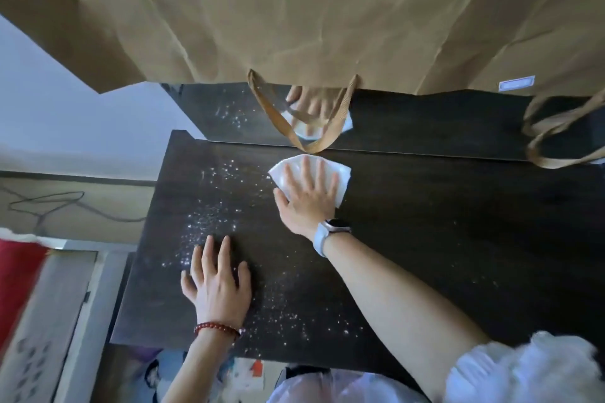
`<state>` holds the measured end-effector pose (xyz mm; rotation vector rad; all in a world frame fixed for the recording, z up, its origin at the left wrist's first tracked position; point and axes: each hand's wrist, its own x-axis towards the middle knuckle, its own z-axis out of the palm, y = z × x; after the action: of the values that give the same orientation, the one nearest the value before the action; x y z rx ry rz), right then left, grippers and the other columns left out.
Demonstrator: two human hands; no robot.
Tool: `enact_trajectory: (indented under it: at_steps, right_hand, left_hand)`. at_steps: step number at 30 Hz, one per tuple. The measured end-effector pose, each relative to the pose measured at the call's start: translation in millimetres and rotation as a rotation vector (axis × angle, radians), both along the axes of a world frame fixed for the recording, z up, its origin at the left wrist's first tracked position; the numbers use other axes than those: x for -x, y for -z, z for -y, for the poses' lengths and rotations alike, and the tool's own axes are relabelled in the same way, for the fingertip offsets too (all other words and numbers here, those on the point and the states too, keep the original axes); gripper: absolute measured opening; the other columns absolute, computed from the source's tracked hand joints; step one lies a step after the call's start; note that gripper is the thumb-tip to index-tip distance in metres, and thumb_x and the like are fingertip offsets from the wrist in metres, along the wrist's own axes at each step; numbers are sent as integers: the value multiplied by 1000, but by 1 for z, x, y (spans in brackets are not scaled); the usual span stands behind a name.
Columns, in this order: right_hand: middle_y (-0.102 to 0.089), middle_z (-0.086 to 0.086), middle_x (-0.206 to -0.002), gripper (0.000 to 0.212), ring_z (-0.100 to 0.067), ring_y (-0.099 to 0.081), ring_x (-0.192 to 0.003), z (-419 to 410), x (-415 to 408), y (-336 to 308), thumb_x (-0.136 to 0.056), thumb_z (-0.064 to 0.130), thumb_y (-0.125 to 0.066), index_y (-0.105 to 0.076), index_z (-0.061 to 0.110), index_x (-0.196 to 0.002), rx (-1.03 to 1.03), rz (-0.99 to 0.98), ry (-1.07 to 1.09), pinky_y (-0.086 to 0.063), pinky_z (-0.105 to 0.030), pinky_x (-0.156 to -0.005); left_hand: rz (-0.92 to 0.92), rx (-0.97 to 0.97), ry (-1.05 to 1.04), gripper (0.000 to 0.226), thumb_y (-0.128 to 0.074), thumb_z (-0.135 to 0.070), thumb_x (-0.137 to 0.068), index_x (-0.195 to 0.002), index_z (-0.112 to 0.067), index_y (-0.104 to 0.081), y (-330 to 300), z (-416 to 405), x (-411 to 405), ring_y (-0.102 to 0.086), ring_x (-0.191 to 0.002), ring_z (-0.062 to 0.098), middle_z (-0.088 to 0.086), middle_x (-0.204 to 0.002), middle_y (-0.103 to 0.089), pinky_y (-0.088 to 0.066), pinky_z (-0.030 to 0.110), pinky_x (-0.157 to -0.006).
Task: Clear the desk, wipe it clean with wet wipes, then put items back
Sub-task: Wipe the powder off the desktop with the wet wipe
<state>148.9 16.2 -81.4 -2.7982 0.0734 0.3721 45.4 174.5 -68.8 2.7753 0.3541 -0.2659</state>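
Dark counter (425, 239), both hands flat with straight fingers: right (307, 196) on white wipe (342, 178), left (219, 285) on bare wood.

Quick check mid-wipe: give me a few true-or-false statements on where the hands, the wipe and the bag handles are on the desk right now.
1. The right hand presses a white wipe flat on the desk. True.
2. The left hand holds a second wipe. False: it rests flat on the bare desk, fingers spread, holding nothing.
3. The wipe lies near the far edge of the desk, just below the hanging loop of a brown bag handle. True.
4. Shiny specks show mostly on the right half of the desk. False: they spread over the left part, around the left hand.
5. The watch is on the left wrist. False: it is on the right wrist; the left wears a red bead bracelet.
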Motion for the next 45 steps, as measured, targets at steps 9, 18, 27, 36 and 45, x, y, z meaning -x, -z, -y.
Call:
enact_trajectory:
  at_steps: [9, 18, 27, 36, 45]
  right_hand:
    - [-7, -7, -156, 51, -34, -3, -141, 142, 81, 3, -95, 46, -20, -13, 34, -144, 128, -55, 439, -6, -53, -112]
    - [-1, -9, -156, 54, -38, 0, -140, 113, 76, 0, -94, 49, -27, -14, 33, -144, 5, -62, 578, 2, -54, -112]
    - [-37, -14, -143, 47, -44, -34, -128, 136, 145, 14, -91, 37, -22, -35, 32, -135, 117, 93, 96, -27, -57, -100]
    - [-13, -17, -153, 60, -42, -3, -139, 115, 184, 13, -90, 52, -7, -24, 29, -144, 51, 35, 713, -3, -67, -107]
    - [-35, -29, -139, 46, -53, -37, -122, 172, 252, 13, -91, 25, -33, -27, 20, -136, 336, 122, 402, -36, -72, -86]
  left_hand:
    - [-52, 11, 398, 63, -21, -48, -80, -135, -24, -36, 1, 64, -9, -22, -137, 35, 10, -148, -31, -15, 62, -107]
    - [35, 86, 367, 62, -21, -44, -82, -134, -17, -39, 10, 71, -11, -30, -135, 27, 6, -144, -40, -18, 50, -107]
    - [-20, 1, 278, 60, -31, -42, -81, -135, -16, -38, 2, 57, -5, -16, -138, 35, 15, -149, -26, -9, 60, -108]
    - [-117, -29, 410, 50, -36, -44, -91, -139, -38, -23, 8, 83, 4, -1, -141, 27, 2, -154, -12, -3, 55, -110]
    - [-111, -12, 498, 47, -30, -35, -94, -139, -39, -19, 4, 66, 2, -1, -141, 22, -2, -155, -9, -5, 50, -110]
